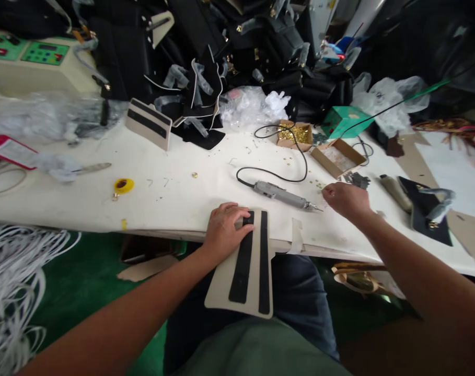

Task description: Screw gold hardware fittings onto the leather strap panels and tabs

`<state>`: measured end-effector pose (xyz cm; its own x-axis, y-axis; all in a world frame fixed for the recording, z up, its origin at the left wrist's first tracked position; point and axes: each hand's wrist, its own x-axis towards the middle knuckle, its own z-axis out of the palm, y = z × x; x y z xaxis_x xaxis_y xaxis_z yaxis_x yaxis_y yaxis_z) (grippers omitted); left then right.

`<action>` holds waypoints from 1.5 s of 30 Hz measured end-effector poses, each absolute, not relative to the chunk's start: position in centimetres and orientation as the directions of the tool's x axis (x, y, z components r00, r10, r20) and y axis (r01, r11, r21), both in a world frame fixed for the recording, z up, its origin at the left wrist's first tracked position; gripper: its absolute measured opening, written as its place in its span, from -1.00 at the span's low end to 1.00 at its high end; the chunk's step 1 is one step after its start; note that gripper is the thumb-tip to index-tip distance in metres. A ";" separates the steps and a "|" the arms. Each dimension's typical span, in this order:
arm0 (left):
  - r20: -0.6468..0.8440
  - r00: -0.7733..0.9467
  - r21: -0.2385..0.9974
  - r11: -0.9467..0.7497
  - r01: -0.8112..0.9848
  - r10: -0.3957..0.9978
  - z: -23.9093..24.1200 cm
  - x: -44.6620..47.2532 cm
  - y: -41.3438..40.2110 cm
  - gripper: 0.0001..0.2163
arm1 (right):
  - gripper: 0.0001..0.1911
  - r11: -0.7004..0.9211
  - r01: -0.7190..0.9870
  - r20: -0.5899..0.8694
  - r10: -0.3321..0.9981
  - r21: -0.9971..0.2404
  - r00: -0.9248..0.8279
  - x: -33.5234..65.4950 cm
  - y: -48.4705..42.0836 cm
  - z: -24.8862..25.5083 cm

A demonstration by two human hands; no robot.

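My left hand presses down on a beige panel with two black strips that overhangs the table's front edge above my lap; the fingers are curled over its top end. My right hand reaches out to the right, fingers pinched together over small brass pieces scattered on the table. A grey electric screwdriver with a black cord lies between the two hands, tip pointing towards my right hand.
A second beige-and-black panel leans at the back. Cardboard boxes, one with brass hardware and another, stand behind the tool. Black bags pile up behind, a control unit far left, white cords on the floor.
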<state>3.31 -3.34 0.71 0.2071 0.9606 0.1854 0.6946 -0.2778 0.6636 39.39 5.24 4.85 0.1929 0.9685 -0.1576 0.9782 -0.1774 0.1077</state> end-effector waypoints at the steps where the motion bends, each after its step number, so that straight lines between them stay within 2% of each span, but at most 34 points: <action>1: 0.183 0.206 0.669 -0.275 0.691 0.961 0.7 3.4 -3.4 -0.80 | -0.59 -0.171 0.976 -0.158 0.969 0.136 0.192 39.2 5.1 4.9; 4: 0.174 0.200 0.680 -0.265 0.684 0.964 0.6 3.4 -3.5 -0.77 | -0.52 -0.165 0.973 -0.153 0.970 0.160 0.189 38.9 4.8 4.7; 6: 0.176 0.196 0.681 -0.263 0.683 0.965 0.5 3.5 -3.6 -0.77 | -0.55 -0.174 0.972 -0.115 0.974 0.157 0.193 39.1 4.6 4.4; 11: 0.188 0.201 0.669 -0.275 0.691 0.961 0.4 3.4 -3.8 -0.76 | -0.67 -0.210 0.977 0.004 0.978 0.034 0.210 39.5 4.2 4.6; 13: 0.189 0.208 0.666 -0.281 0.691 0.960 0.3 3.4 -3.8 -0.75 | -0.73 -0.198 0.972 0.072 0.975 -0.123 0.208 38.3 3.3 5.3; 16: 0.199 0.216 0.664 -0.294 0.688 0.956 0.1 3.3 -3.8 -0.75 | -0.77 -0.073 0.865 0.080 0.988 -0.496 0.129 34.1 1.0 6.2; 18: 0.204 0.216 0.661 -0.297 0.689 0.955 -0.1 3.3 -3.8 -0.75 | -0.71 0.045 0.725 -0.004 0.998 -0.687 -0.065 30.3 -0.8 6.3; 20: 0.208 0.217 0.654 -0.300 0.694 0.954 -0.1 3.3 -3.8 -0.74 | -0.69 0.116 0.623 -0.066 0.963 -0.773 -0.260 26.8 -2.0 5.9; 23: 0.205 0.227 0.640 -0.306 0.704 0.952 0.0 3.3 -3.8 -0.71 | -0.74 0.164 0.604 -0.094 0.923 -0.780 -0.373 23.4 -2.3 4.8; 33: 0.195 0.248 0.647 -0.314 0.695 0.949 0.0 3.1 -3.9 -0.77 | -0.84 0.299 0.661 -0.069 0.880 -0.688 -0.469 22.3 -1.3 3.5; 45: 0.216 0.262 0.649 -0.339 0.682 0.941 0.1 3.1 -4.0 -0.77 | -0.83 0.135 0.697 -0.147 0.933 -0.705 -0.329 21.9 -1.4 3.4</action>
